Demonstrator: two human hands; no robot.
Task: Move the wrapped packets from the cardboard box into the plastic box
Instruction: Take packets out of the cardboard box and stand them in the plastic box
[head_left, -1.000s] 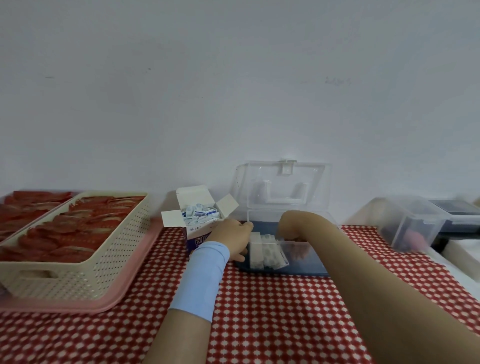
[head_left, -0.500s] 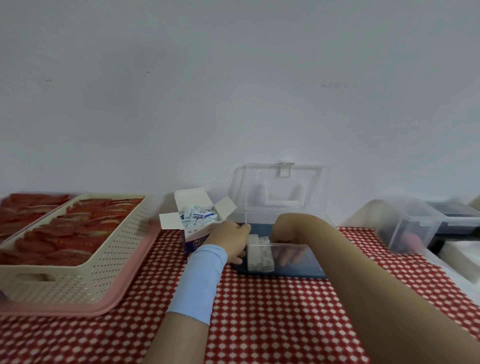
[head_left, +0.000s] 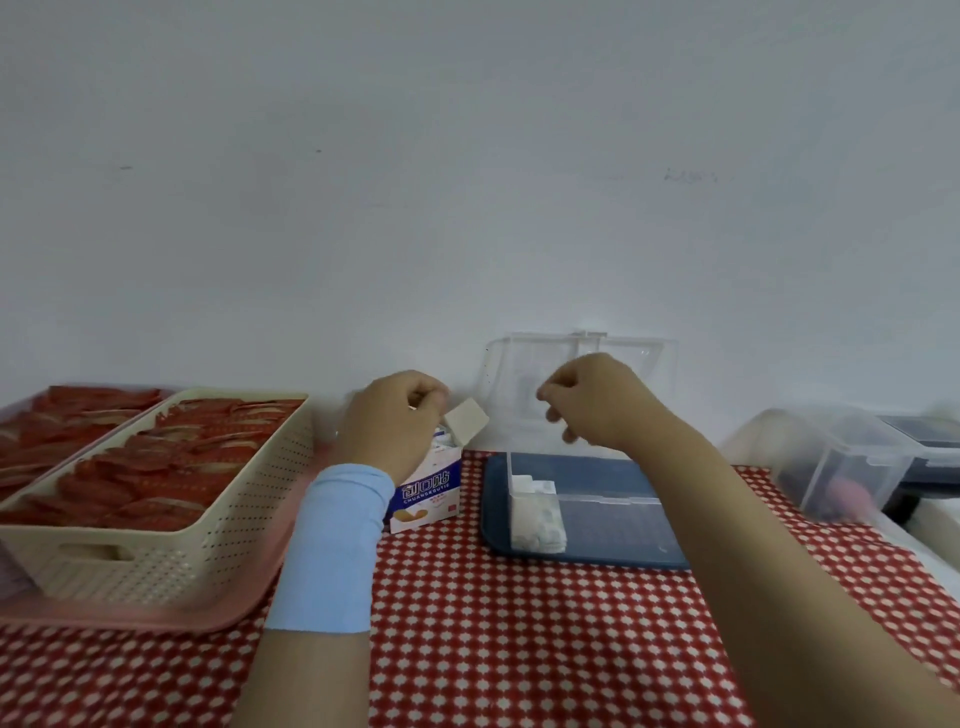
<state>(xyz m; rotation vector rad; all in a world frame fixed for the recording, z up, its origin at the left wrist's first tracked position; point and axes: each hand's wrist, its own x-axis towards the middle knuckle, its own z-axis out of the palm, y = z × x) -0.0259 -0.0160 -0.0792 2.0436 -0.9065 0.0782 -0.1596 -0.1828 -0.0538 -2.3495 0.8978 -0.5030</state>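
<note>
1. Left hand (head_left: 395, 423), curled over cardboard box (head_left: 428, 491); pinching a packet or not, we cannot tell.
2. Wrapped packets (head_left: 537, 517), stacked in plastic box (head_left: 623, 540), left end.
3. Right hand (head_left: 597, 402) above, loosely curled, empty.
4. We judge: picking step; next, carry one across.

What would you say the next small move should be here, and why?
Probably the left hand should pinch some wrapped packets from the cardboard box and carry them to the plastic box. Its curled fingers are at the box's open top, the right hand hovers holding nothing visible, and the stacked packets fill only the left compartment.
</note>
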